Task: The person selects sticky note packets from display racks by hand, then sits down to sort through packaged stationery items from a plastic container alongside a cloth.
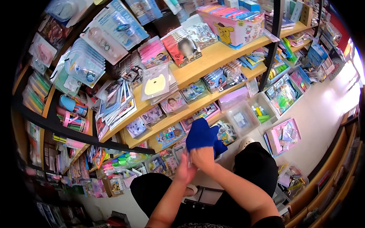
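Clearly soft, by the look of its rounded folds, the blue cloth (199, 133) is up against the right hand (202, 157), out past the knees (255, 164) and in front of the lower shelf (213, 92). It covers the right hand's fingers, so I cannot tell whether they grip it from outside or sit inside it like a glove. The left hand (184, 173) is close against the right, near the cloth's lower edge; its fingers are mostly hidden, and whether they are closed on anything cannot be told.

As a judgement, the cloth should be light and limp, with no stiffness of its own: it will bend wherever it is pinched and sag where it is not held up. Its matt face suggests good friction, so slipping is a small worry, and nothing about it looks fragile. The best hold is probably the lower edge, by the right wrist, with thumb and fingertips; the loose flap on its right side is a second spot. A loose flap could catch on the boxes (224, 133) or the clear tub (243, 131) beyond, so gathering it into the palm would suit
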A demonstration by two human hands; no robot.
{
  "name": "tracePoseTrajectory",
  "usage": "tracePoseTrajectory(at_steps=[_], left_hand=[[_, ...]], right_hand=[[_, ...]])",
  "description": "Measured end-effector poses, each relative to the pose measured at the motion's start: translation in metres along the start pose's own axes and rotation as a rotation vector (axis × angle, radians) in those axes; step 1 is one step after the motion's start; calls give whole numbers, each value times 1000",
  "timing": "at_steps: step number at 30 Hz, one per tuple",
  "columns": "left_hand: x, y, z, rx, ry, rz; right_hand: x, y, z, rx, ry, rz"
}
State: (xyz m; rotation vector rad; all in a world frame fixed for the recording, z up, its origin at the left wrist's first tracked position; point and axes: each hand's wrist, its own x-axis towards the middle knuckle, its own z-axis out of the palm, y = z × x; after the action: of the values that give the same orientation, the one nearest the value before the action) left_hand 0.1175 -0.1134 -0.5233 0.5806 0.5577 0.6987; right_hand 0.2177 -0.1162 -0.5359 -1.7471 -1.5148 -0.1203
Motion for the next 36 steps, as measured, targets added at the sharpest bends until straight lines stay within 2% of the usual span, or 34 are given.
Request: tracePoseTrajectory(at_steps=[3, 4, 8, 9, 11, 12, 16, 17, 19, 25, 26, 27, 29, 30, 32, 35, 36], left_hand=[[-8, -8, 6, 106, -22, -50], [-9, -10, 3, 80, -7, -55], [-19, -2, -11, 75, 66, -66], [-20, 4, -9, 49, 92, -41], [-19, 22, 1, -4, 140, 26], [-14, 24, -3, 70, 165, 90], [-5, 16, -7, 1096, 436, 539], [-3, 9, -12, 1232, 380, 616], [-7, 3, 6, 1590, 132, 654], [5, -36, 27, 1258, 52, 534], [7, -40, 23, 1206, 62, 536], [8, -41, 25, 1041, 85, 485], [9, -41, 31, 713, 130, 380], [12, -43, 31, 702, 213, 461], [12, -41, 31, 636, 244, 486], [11, -23, 32, 479, 189, 509], [10, -13, 33, 416, 154, 513]], right_hand=[[10, 9, -10, 403, -162, 677], [7, 12, -5, 394, -79, 645], [12, 39, 17, 673, -129, 931], [17, 36, 9, 993, -172, 1174], [23, 29, 2, 1789, -232, 1427], [28, 23, -5, 1896, -303, 1450], [30, 16, -16, 2295, -381, 1123], [30, 13, -15, 2270, -330, 1062], [25, 10, -12, 2148, -251, 1030], [11, 16, 8, 1777, -205, 1227], [9, 19, 12, 1693, -260, 1251], [8, 18, 11, 1642, -254, 1273], [19, 4, -19, 1695, -142, 1348], [19, 7, -17, 1768, -60, 1328], [17, 13, -9, 1906, 102, 1280], [25, 22, -18, 2214, 151, 1094], [27, 28, -21, 2218, 118, 1078]])
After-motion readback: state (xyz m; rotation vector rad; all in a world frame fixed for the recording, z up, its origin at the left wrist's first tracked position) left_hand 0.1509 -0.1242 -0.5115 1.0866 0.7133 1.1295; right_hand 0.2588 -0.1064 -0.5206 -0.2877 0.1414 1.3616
